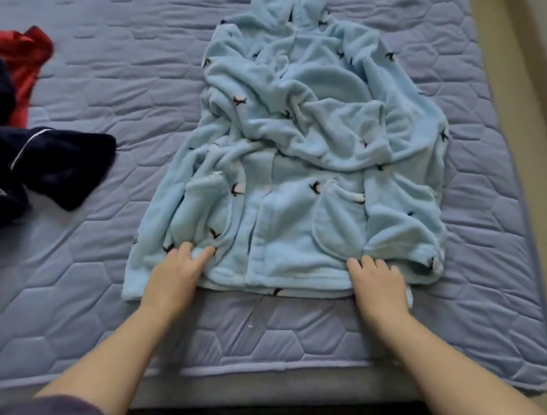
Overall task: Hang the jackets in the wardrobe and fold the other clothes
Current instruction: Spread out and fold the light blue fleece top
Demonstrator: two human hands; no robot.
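On the quilted blue mattress (pixel 60 288) sits the light blue fleece robe (pixel 303 150), spread front-up with its hood at the far end and its hem nearest the person. Guessing it's laid out flat like that so it can be folded rather than hung, since it reads more like loungewear than a jacket.

Both hands are down at the robe's near hem. The left hand (pixel 174 271) is on the hem's left part, fingers spread and fairly straight, pressing into the fleece and not grabbing it. The right hand (pixel 378 287) is on the hem's right part, just below the pocket (pixel 340 226). Its fingers are bent over the edge and the thumb is hidden, so I honestly can't tell if it's pinching the fabric or only resting on it.

My read: they're smoothing or squaring up the bottom edge before the first fold. The upper half of the robe is really bunched, so that probably needs flattening too or the fold will come out lumpy.

Well off to the robe's left there's a dark navy garment (pixel 44 161) and a red one (pixel 26 63) beyond it, both unfolded.
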